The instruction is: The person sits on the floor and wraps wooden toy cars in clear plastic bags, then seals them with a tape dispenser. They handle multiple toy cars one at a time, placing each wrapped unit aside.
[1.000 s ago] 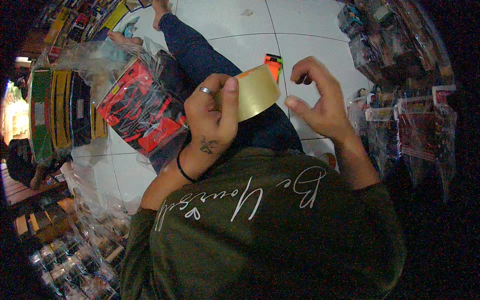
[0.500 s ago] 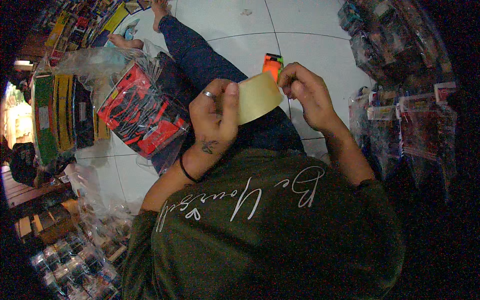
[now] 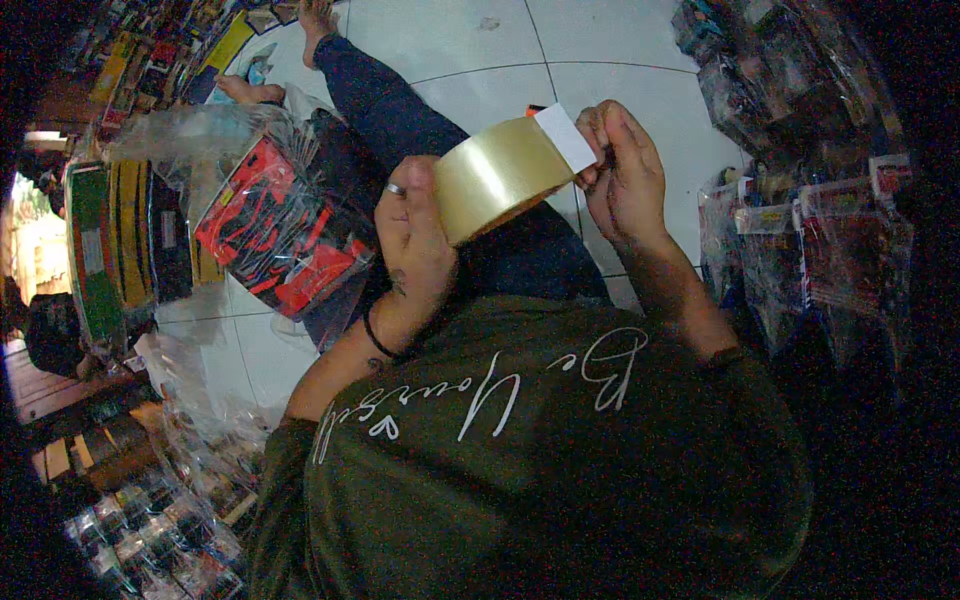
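Observation:
My left hand (image 3: pixel 415 235), with a ring and a dark wristband, grips a wide roll of tan packing tape (image 3: pixel 490 175) above my lap. My right hand (image 3: pixel 625 170) pinches the white tab (image 3: pixel 565 135) at the free end of the tape, at the roll's upper right. Both hands are close together over my dark blue trouser leg (image 3: pixel 390 100). A red-and-black packaged item in clear plastic (image 3: pixel 275 235) lies against my left thigh.
I sit on a white tiled floor (image 3: pixel 600 60). Stacks of packaged goods in plastic line the left side (image 3: pixel 120 240) and the right side (image 3: pixel 800 240). Bare feet (image 3: pixel 250 90) show at the top left. A small orange object (image 3: pixel 535 108) lies behind the tape.
My right hand moved from open beside the roll onto its edge and took hold of the tape end. The white tab now stands out from the roll.

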`<action>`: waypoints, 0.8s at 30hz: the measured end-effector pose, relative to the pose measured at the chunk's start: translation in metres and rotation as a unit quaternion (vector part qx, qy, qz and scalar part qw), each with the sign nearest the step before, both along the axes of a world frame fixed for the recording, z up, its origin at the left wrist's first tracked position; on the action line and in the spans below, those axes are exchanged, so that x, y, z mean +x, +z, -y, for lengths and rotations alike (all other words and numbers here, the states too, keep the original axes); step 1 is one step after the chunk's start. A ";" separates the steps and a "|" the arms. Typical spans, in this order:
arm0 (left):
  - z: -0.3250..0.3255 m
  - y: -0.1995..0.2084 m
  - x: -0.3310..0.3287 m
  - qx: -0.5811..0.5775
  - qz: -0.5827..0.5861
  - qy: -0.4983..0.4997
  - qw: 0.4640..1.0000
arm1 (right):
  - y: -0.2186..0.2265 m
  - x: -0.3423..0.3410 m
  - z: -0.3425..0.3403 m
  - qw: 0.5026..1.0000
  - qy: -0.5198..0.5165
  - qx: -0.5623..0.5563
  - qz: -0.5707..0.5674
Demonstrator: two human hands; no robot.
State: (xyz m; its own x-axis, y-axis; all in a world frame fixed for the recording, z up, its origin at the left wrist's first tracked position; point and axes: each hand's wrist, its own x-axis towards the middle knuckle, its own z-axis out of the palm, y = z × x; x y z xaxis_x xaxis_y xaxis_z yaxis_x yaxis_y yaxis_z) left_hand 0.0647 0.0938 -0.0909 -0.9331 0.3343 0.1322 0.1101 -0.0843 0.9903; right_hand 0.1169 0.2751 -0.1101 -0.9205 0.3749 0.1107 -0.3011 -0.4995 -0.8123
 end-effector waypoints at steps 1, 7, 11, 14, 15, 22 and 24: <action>-0.001 -0.001 0.000 0.019 0.021 0.010 1.000 | -0.005 -0.002 0.000 0.999 0.000 -0.036 -0.006; -0.015 -0.013 -0.006 -0.032 0.108 0.044 0.993 | -0.030 -0.006 0.003 0.975 -0.049 -0.151 0.159; -0.033 -0.037 -0.013 -0.136 0.016 0.009 0.991 | -0.043 0.012 0.028 0.955 -0.037 0.195 0.219; -0.057 -0.067 -0.014 -0.172 -0.046 -0.135 0.975 | -0.061 0.018 0.030 0.956 -0.107 0.221 0.163; -0.066 -0.078 -0.018 -0.167 -0.095 -0.161 0.968 | -0.068 0.019 0.022 0.958 -0.134 0.158 0.199; -0.141 -0.172 -0.081 -0.550 -0.135 -0.263 0.781 | -0.115 0.036 -0.076 0.926 -0.169 0.021 0.336; -0.148 -0.200 -0.092 -0.580 -0.037 -0.335 0.741 | -0.121 0.038 -0.081 0.936 -0.153 0.038 0.313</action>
